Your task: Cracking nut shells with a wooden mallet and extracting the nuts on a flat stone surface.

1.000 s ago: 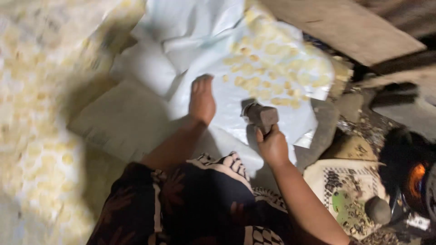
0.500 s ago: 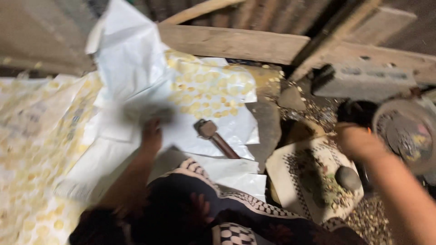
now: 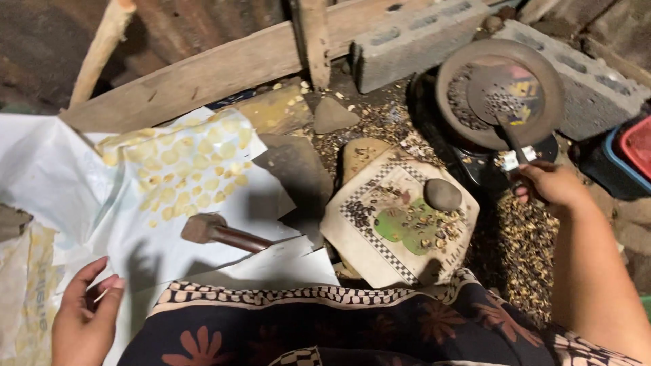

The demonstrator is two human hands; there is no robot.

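Wooden mallet [image 3: 220,232] lying on white sheet [image 3: 61,176] beside rows of yellow discs [image 3: 183,173]. Round stone [image 3: 442,194] resting on checkered tile [image 3: 380,247] among seed husks. Concrete blocks [image 3: 413,37] along wall, wooden plank [image 3: 203,74] in front.

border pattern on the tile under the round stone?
Black-and-white checkered border on the pale tile, with a green patch near the grey stone. Head view, the only one.

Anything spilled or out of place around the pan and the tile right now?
Yes: husks and bits are scattered over the ground beside the tile, below the right hand. The mallet lies loose on the white sheet.
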